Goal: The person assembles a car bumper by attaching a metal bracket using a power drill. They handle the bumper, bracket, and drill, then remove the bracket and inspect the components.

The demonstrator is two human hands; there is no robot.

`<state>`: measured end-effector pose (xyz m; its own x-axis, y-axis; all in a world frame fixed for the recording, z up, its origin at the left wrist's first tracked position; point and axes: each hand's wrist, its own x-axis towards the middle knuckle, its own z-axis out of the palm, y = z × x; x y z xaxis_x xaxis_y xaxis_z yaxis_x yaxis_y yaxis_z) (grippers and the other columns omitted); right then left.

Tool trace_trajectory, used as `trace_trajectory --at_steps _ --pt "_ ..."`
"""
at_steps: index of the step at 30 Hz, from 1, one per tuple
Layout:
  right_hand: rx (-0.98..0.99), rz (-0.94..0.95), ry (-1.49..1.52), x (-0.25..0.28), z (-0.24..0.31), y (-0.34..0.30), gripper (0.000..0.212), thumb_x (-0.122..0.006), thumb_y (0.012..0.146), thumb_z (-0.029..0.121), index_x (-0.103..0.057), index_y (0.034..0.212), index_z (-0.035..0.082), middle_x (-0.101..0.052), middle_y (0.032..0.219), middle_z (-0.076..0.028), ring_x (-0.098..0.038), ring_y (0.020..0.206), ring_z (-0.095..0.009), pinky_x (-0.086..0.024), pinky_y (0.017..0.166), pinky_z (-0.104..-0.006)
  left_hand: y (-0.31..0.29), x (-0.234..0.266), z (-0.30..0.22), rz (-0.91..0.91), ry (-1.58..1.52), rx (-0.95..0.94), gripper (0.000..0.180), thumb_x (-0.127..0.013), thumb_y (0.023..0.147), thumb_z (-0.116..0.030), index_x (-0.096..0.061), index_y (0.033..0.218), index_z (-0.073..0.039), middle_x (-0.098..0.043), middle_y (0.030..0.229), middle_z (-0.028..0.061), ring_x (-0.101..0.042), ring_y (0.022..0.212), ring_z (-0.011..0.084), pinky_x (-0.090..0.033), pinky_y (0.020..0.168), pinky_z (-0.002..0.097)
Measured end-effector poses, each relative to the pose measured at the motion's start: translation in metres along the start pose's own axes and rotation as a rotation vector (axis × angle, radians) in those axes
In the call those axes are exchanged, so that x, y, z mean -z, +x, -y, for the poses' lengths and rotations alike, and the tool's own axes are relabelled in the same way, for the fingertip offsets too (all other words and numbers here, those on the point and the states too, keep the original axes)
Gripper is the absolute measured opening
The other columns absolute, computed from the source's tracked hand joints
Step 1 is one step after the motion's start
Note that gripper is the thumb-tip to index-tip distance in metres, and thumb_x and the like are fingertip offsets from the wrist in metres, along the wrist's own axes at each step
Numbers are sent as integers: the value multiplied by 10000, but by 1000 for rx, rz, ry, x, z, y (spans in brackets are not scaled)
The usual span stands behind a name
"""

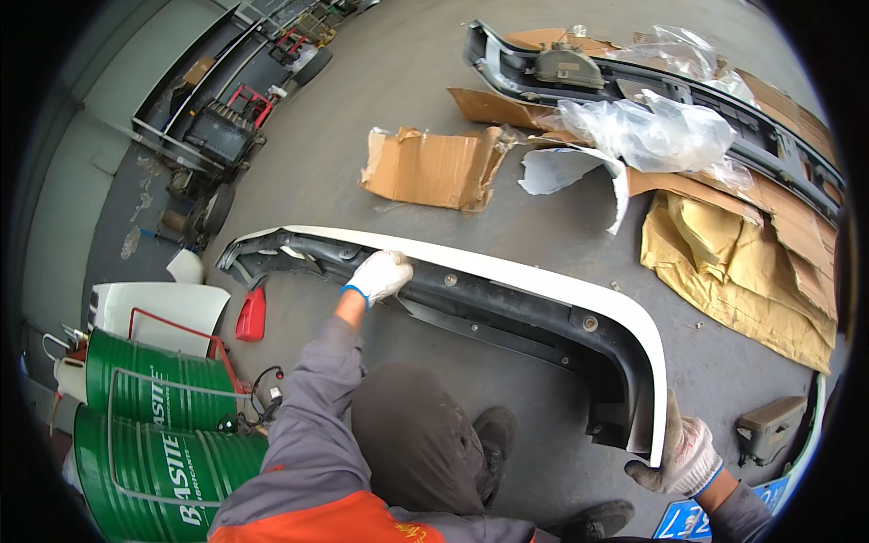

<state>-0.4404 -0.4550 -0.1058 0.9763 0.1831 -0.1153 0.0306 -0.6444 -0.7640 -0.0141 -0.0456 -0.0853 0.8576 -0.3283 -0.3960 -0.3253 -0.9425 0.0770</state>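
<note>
A long car bumper [507, 271], white along its outer skin and black inside, lies across the view in front of me, its hollow side facing my legs. My left hand [383, 275], in a white knit glove with a blue cuff, is closed over the black inner part left of the middle. At the right end, my right hand [685, 455] grips the white tip in a soiled glove, thumb on the near side and the other fingers partly hidden. Bolt holes and small fittings show along the bumper's inside.
Two green drums [163, 471] stand at the lower left beside a red jug [251, 315]. Ahead lie torn cardboard [430, 167], clear plastic wrap [647, 131] and another dark bumper [507, 77]. Brown paper [697, 262], a grey box [772, 430] and a blue plate [681, 522] are at right.
</note>
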Motion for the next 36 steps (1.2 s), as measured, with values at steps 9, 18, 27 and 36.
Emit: trace_trajectory --at_steps 9,18,27,36 --pt "358 116 -295 -69 49 106 1422 -916 687 419 35 1491 -267 -733 1095 -206 -763 830 -328 -613 687 -358 26 -6 101 -186 -11 260 431 -504 850 -282 -738 1114 -35 -707 1128 261 -668 1097 431 -508 992 511" --pt "346 4 -256 -149 102 200 956 -649 876 184 -80 1461 -314 -630 660 -192 -660 565 -299 -561 596 -437 20 -9 179 -517 -582 509 390 -521 918 -273 -748 1139 -46 -749 1088 205 -721 1002 353 -541 894 442" --pt "361 -23 -449 -180 131 249 886 -655 873 176 -197 1480 -279 -714 830 -199 -718 716 -265 -573 695 -397 -6 37 -23 -216 -303 -317 334 -567 915 -195 -728 1186 -87 -764 1098 112 -714 997 222 -550 919 349" --pt "457 304 -382 -170 65 231 542 -623 902 236 -531 1420 107 -716 1187 -154 -709 1043 -337 -557 901 -471 -53 -32 24 47 481 -33 343 -550 879 -314 -784 988 -89 -753 1051 193 -712 1057 350 -544 971 445"
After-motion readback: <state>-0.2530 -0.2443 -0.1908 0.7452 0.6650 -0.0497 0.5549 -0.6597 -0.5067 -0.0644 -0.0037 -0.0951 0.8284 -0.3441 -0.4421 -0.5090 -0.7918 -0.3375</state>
